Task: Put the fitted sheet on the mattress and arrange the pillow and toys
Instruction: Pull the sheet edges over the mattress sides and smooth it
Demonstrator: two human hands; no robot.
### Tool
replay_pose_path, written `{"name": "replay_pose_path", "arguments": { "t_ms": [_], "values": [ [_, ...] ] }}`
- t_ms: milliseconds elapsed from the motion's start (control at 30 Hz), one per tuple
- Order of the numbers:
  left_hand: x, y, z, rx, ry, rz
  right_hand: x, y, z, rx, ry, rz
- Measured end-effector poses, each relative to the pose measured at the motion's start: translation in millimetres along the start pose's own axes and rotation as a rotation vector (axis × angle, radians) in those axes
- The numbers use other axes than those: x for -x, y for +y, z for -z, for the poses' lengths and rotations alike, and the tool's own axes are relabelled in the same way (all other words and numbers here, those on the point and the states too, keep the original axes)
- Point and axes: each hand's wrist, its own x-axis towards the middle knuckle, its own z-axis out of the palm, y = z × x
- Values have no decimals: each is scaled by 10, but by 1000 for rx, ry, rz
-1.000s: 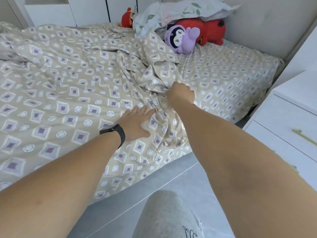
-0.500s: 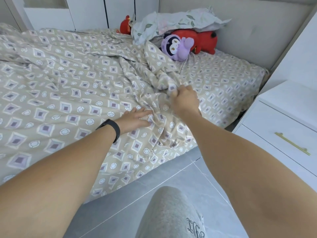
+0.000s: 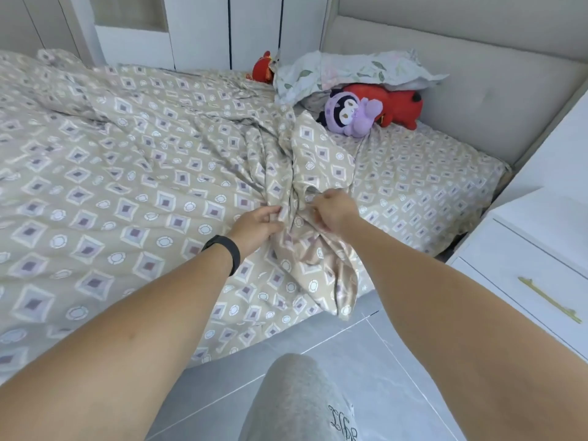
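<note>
I see the sheet [image 3: 133, 198] spread loose over the left of the bed and bunched into a ridge near the middle. My left grip [image 3: 254, 226], a black band [image 3: 222, 249] on its wrist, pinches the left side of that ridge; my right grip [image 3: 332, 211], just beside it, clutches the right side. Far right, the pillow [image 3: 356, 73] lies on a red toy [image 3: 394, 101], a purple toy [image 3: 350, 116] in front.

Home bedroom: bed [image 3: 429, 173] w/ padded headboard [image 3: 477, 87], pillow [image 3: 350, 71] & plush toys [image 3: 353, 114], white nightstand [image 3: 525, 265], wardrobe doors [image 3: 197, 30] behind, grey tile floor [image 3: 381, 361].
</note>
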Motion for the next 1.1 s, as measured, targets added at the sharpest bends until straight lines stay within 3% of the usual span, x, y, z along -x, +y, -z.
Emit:
{"name": "replay_pose_path", "arguments": {
  "t_ms": [67, 233, 300, 367, 400, 500, 600, 667, 700, 733, 767, 833, 867, 933, 967, 1000, 1100],
  "values": [
    [74, -15, 74, 13, -54, -5, -125, 89, 12, -71, 193, -108],
    [343, -122, 645, -125, -48, -6, -812, 166, -171, -230, 141, -277],
    [502, -304, 1066, -142, 47, 24, -1165, 137, -220, -267, 116, -215],
    [768, -444, 1492, -144, 154, 72, -970, -240, -265, -284, 75, -286],
    [897, -500, 1683, -157, 195, 98, -901, -377, -244, -170, 41, -266],
    [1180, -700, 2180, -117, 263, 144, -765, -930, -489, 396, 157, 31],
    [1396, -711, 2523, -132, 311, 172, -356, -1696, -1041, 420, 232, 299],
    [1509, -746, 2788, 2, 345, 190, 21, -2202, -1616, 372, 333, 597],
    [1577, -839, 3005, 67, 411, 196, 332, -2431, -2019, 389, 236, 770],
    [1624, -991, 3274, 126, 468, 246, 708, -2571, -2428, 417, 29, 947],
    [1797, -1136, 3552, 136, 537, 269, 1170, -2659, -2843, 452, -315, 1057],
    [2144, -1293, 3982, 91, 694, 332, 1960, -2551, -3409, 601, -932, 1077],
    [2316, -1252, 4106, 130, 781, 351, 2202, -2504, -3573, 632, -1104, 997],
    [2576, -1109, 4191, 331, 866, 357, 2261, -2356, -3741, 451, -1203, 829],
    [2656, -1073, 4224, 344, 813, 369, 2189, -2322, -3731, 328, -1180, 761],
    [2591, -1081, 4184, 301, 780, 371, 2101, -2298, -3728, 229, -1134, 675],
    [2356, -1069, 3989, -119, 641, 374, 1889, -2239, -3767, -9, -1080, 474]
  ]
}}
